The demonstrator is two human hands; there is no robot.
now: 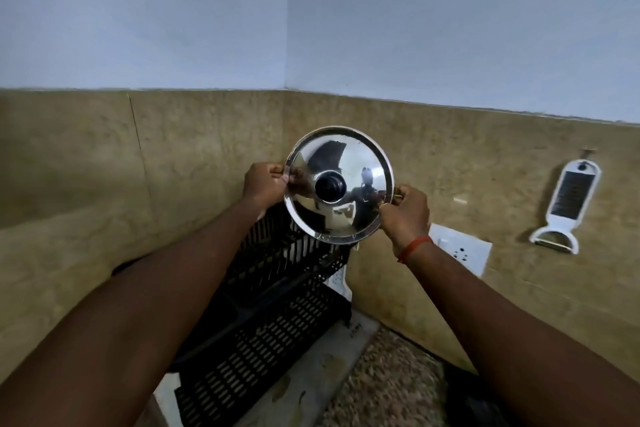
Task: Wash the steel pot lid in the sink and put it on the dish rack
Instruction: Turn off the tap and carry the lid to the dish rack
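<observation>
Head view is showing a round, mirror-polished steel pot lid (341, 184) with a black knob at its centre being held up in front of the tan tiled wall, its domed top and knob facing the person and its disc standing close to upright, tilted a little. The left hand (265, 182) is pinching the rim at the lid's left edge, fingers curled closed over it, while the right hand (405, 211) is gripping the rim at the lower right, likewise closed on the metal; a red thread is circling that wrist. Both arms are reaching forward almost fully extended, converging on the lid from either side, so neither hand is nearer than the other. The relation that matters is vertical: the black slotted plastic dish rack (277, 295) is standing directly beneath and slightly toward the person, its upper tier just below the lid's bottom edge, with a lower tier stepping down nearer the camera. The lid is not touching the rack yet, as far as can be told (the bottom rim overlaps the rack's top in the picture). No sink is in view, so the washing is probably done and the placing is in hand; lowering it edge-first into the upper slots looks like the sensible move. A white grater-peeler (568, 204) is hanging on the wall well to the right.
</observation>
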